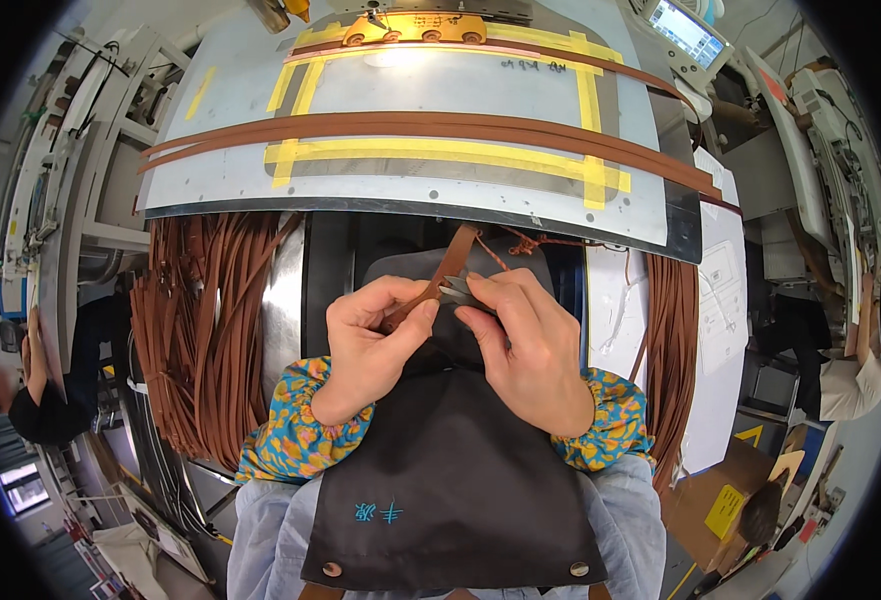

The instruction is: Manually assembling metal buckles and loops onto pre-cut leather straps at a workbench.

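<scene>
Above my lap, my left hand point(372, 332) pinches a narrow brown strap point(454, 256) between thumb and fingers. The strap slants up from that pinch toward the table's front edge. Closed around a small grey metal tool that looks like thread snips point(457, 291) is my right hand point(532, 335). The tool's pointed end meets the strap close to my left fingertips; most of its body is hidden in my hand. Just beyond, a thin reddish-brown cord point(493, 252) runs near the strap's upper end.
Two long brown straps point(410, 124) cross the grey table point(200, 185), which bears yellow tape. Thick strap bundles hang at left point(200, 340) and right point(672, 350). A yellow machine part point(415, 28) stands at the back, a screen point(685, 32) back right. Other people work at both sides.
</scene>
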Demonstrator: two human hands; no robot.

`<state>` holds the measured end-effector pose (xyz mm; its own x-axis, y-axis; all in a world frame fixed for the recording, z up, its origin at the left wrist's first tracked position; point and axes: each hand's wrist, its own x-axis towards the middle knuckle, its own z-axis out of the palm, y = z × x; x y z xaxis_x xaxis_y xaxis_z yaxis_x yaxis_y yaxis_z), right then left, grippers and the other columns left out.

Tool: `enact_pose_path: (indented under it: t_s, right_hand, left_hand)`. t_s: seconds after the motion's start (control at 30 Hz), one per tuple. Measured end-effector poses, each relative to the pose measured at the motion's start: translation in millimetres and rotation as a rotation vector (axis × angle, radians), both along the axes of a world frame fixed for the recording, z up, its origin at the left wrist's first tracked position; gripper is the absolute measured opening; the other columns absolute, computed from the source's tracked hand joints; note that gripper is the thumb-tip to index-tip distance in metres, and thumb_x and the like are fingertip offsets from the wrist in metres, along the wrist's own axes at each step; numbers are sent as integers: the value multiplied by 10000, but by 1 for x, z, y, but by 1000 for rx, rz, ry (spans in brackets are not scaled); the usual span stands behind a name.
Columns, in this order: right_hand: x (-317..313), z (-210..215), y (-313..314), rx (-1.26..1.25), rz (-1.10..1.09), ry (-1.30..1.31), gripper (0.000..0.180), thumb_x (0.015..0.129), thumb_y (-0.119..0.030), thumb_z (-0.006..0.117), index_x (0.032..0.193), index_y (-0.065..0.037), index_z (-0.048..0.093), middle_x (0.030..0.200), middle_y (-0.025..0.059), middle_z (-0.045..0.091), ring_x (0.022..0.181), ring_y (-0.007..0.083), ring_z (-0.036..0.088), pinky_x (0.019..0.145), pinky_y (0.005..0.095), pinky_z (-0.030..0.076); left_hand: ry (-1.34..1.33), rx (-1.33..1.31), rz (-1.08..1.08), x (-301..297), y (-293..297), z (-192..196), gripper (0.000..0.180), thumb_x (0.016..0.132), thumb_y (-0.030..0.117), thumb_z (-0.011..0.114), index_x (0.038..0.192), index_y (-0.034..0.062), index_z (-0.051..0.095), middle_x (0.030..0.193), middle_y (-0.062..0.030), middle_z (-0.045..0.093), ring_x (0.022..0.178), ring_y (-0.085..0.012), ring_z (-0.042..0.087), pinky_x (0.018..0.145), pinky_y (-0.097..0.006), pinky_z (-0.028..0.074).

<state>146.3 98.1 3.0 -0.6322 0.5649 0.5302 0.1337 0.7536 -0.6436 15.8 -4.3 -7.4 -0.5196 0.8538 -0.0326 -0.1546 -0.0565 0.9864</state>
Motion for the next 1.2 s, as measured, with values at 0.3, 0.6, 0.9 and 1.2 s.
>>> enact_pose_path:
  t_s: [0.3,0.6,0.9,1.2]
  right_hand:
    - [-2,-9,-6,-408,86,169,215,726,20,684,918,12,586,808,111,573,617,262,587,506,323,467]
    - [3,-6,8,-322,199,80,145,768,1,655,894,7,583,717,103,556,587,253,570,485,320,438]
    - [1,-10,5,-398,134,147,137,779,-10,653,899,0,588,746,93,560,581,234,572,486,313,438]
    - [2,-5,4,-184,97,28,167,749,-26,669,897,-12,592,744,78,556,602,247,576,495,327,436]
  left_hand:
    - [-16,116,74,13,0,-10,113,835,-39,613,945,-62,608,798,-33,622,628,-26,527,528,-155,404]
    - [184,141,4,6,-2,-11,107,824,-48,612,929,-69,614,747,-50,607,599,-49,541,501,-166,401]
    - [-134,121,1,10,4,-7,153,887,25,567,1028,-37,569,787,-57,618,580,-44,513,496,-164,392]
    - [-41,101,-46,7,-1,-9,194,889,11,563,1067,-65,558,797,-23,589,684,-47,524,609,-172,423]
